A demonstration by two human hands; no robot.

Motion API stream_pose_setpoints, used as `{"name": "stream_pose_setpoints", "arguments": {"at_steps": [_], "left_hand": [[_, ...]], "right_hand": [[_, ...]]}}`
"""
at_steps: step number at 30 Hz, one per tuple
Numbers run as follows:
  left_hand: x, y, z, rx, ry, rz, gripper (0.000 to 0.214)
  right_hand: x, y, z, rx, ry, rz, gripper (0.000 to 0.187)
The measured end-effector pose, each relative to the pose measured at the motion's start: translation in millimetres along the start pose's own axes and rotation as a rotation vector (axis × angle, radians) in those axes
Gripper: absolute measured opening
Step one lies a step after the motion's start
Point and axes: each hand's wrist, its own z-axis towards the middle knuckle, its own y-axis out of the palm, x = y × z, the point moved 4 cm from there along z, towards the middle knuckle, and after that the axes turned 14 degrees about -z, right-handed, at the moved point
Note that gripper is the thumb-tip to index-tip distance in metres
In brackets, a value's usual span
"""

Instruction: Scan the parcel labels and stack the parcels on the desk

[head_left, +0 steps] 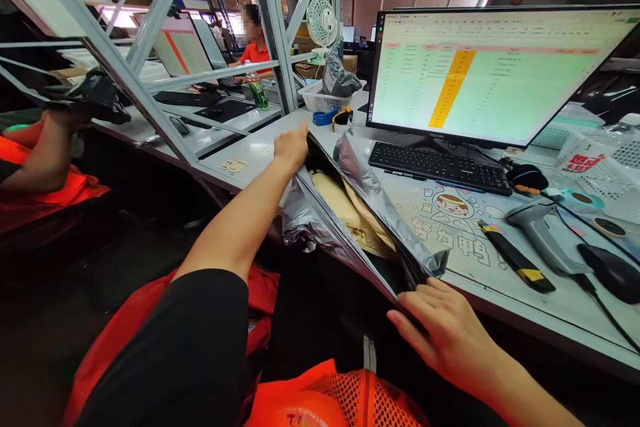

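A silver-grey plastic mailer bag [320, 213] lies at the desk's front edge, its mouth spread wide. My left hand [291, 148] is closed on the far left corner of the mouth. At the near right corner, my right hand [440, 317] grips the bag's rim with fingers and thumb. Inside the bag sits a cream-coloured package [345, 207] with some dark print, seen only in part between the two plastic walls. The lower part of the bag is hidden.
On the desk stand a monitor [480, 80], a keyboard [440, 167], a box cutter [517, 257], a grey barcode scanner [543, 233] and a black mouse [613, 270]. A metal frame post [273, 27] rises at the left. Co-workers sit beyond it, one arm [45, 147] showing at far left.
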Motion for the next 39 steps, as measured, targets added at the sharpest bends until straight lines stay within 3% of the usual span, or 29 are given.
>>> {"name": "stream_pose_setpoints", "arguments": {"at_steps": [2, 5, 9, 11, 14, 16, 18, 21, 24, 27, 30, 32, 34, 37, 39], "left_hand": [[-6.4, 8.8, -0.4, -0.036, -0.024, -0.002, 0.037], [5.0, 18.7, -11.1, -0.101, 0.019, -0.013, 0.034], [52.1, -7.2, -42.9, 0.078, 0.304, -0.046, 0.036], [81.8, -21.6, -64.4, 0.084, 0.47, -0.092, 0.034], [119.5, -17.4, -97.5, -0.192, 0.622, -0.191, 0.032], [134.6, 1.9, -120.3, -0.436, 0.649, -0.22, 0.043], [140.2, 25.1, -140.0, -0.589, 0.618, -0.206, 0.058], [138.4, 48.9, -154.7, -0.609, 0.574, -0.158, 0.074], [130.3, 49.8, -146.3, -0.598, 0.563, -0.177, 0.073], [113.5, 27.6, -122.4, -0.59, 0.521, -0.351, 0.057], [90.5, -7.1, -112.7, -0.596, 0.519, -0.76, 0.042], [73.6, -24.9, -122.8, -0.613, 0.471, -1.076, 0.041], [59.0, -31.0, -142.4, -0.596, 0.354, -1.337, 0.045], [47.2, -23.1, -175.6, -0.522, 0.195, -1.575, 0.051], [45.9, -15.6, -192.5, -0.542, 0.161, -1.63, 0.052]], "right_hand": [[3.8, 4.0, -10.0, -0.004, 0.031, 0.027, 0.027], [18.1, 11.6, -15.2, -0.029, 0.095, 0.062, 0.024], [40.1, 7.0, -4.4, -0.035, 0.149, 0.054, 0.021], [49.4, 1.6, 7.4, -0.039, 0.159, 0.053, 0.024], [59.7, -2.1, 25.5, -0.063, 0.157, 0.072, 0.036], [63.4, 0.2, 31.8, -0.075, 0.157, 0.086, 0.044], [63.8, 7.1, 30.8, -0.106, 0.149, 0.087, 0.048], [60.0, 23.0, 18.1, -0.203, 0.133, 0.064, 0.049], [57.1, 31.1, 1.3, -0.216, 0.158, 0.062, 0.049], [57.7, 24.8, -13.0, -0.123, 0.207, 0.072, 0.048], [60.5, 14.7, -23.6, -0.023, 0.269, 0.08, 0.05], [63.4, 12.8, -26.0, 0.035, 0.317, 0.131, 0.049], [68.0, 16.6, -22.0, 0.087, 0.375, 0.209, 0.043], [81.7, 23.4, -7.3, 0.197, 0.528, 0.317, 0.052], [91.8, 21.1, 2.7, 0.324, 0.614, 0.396, 0.063]]}}
